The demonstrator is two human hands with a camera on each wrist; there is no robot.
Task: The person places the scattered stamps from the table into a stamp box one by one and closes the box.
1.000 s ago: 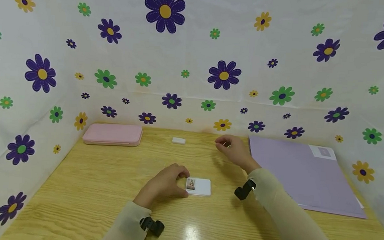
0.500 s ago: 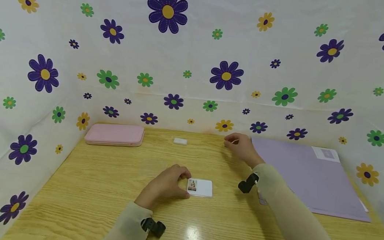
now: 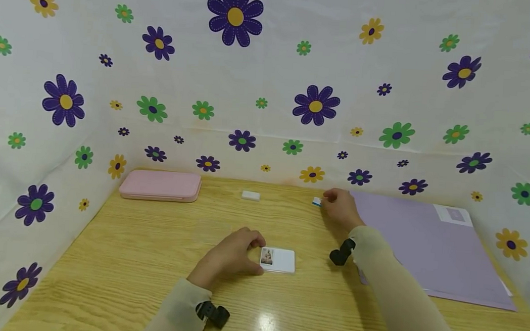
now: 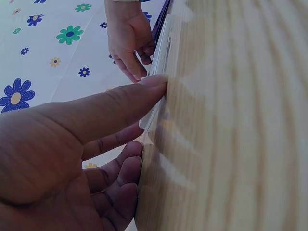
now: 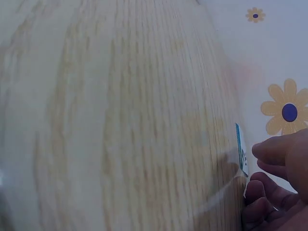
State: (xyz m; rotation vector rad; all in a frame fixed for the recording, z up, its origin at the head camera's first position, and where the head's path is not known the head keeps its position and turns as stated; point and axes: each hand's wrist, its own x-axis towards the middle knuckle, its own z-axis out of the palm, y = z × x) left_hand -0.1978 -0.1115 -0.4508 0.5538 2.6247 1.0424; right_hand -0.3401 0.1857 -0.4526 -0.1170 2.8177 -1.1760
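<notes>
In the head view, my left hand [image 3: 232,254] holds the left end of a flat white card [image 3: 283,261] in a clear holder, thumb at its near edge and forefinger at its far edge. A small photo shows on the card's left part. The card lies on the table. My right hand [image 3: 341,208] is at the back of the table, fingers loosely curled. Just left of its fingertips lies a small white piece with a blue edge [image 3: 317,201]. The right wrist view shows dark print on it and a narrow gap to the thumb.
A small white block [image 3: 250,195] lies at the back middle, likely an eraser. A pink case [image 3: 160,185] stands back left. A large purple folder [image 3: 424,246] lies at the right. A faint clear sheet [image 3: 213,228] appears beyond my left hand. Flowered cloth [image 3: 270,74] walls the table.
My right hand has moved right, uncovering the small white-and-blue piece. My left hand stays on the card. The whole head view has shifted slightly.
</notes>
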